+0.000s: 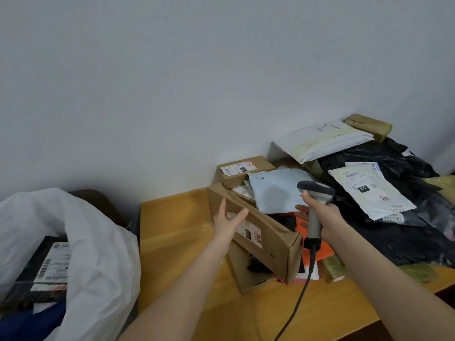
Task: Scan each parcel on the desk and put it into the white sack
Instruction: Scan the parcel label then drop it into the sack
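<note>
A long brown cardboard box (pixel 268 232) with a label lies tilted on the heap of parcels on the wooden desk (pixel 177 225). My left hand (pixel 227 221) is open, fingers straight, at the box's left side. My right hand (pixel 325 217) grips a grey barcode scanner (pixel 314 205) upright above the heap, its cable hanging down over the desk. The white sack (pixel 98 244) stands open at the left, beside the desk, with a black labelled parcel (pixel 46 271) inside.
Behind the box are a small brown carton (pixel 243 169), a pale blue mailer (pixel 275 193), a white padded mailer (pixel 322 140), black bags (pixel 394 232) and a white labelled pouch (pixel 369 190). An orange packet (pixel 320 252) lies under the box. A wall stands behind.
</note>
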Demonstrator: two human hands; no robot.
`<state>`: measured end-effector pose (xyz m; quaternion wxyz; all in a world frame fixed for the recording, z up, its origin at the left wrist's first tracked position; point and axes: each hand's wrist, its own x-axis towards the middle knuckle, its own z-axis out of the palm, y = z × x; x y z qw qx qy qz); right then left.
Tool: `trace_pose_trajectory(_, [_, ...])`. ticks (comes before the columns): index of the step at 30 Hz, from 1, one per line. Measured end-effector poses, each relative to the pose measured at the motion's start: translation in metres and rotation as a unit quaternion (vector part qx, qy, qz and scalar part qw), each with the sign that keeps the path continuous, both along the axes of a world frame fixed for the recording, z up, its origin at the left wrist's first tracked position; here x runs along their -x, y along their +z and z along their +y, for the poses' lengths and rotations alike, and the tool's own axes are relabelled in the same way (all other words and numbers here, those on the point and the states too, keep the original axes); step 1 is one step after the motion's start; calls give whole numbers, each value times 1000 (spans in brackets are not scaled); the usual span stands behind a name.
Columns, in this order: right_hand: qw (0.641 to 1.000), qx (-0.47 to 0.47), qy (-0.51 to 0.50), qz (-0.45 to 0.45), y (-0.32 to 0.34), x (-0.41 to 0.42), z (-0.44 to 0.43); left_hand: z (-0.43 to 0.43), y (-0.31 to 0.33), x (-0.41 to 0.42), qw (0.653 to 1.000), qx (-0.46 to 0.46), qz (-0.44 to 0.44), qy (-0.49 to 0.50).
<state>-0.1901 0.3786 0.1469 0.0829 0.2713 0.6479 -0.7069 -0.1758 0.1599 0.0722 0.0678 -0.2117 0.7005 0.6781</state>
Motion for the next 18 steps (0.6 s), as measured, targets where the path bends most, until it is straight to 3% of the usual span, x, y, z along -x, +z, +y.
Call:
trace_pose_trajectory(2, [1000,-15,-15,13,5,7,7,13,7,27,995,54,5,-81])
trace_pose_trajectory(5, [998,-37,-30,32,12,19,21,28,-4,52,984,59,-11,-166])
trace_pose_trajectory(8, [996,-75,17,37,19,28,22,30,-18,49,990,130,-29,-53])
trace_pose_trajectory(10, [990,-118,69,35,17,36,12,25,-29,34,985,128,-101,47])
trace_pose_trajectory(14, [953,-235,193,13,3,55,-11,27,-46,9,966,-59,-218,123])
trace_pose_trajectory(18, [927,-278,249,-35,-22,70,-17,42,-55,-1,928,-251,-240,135])
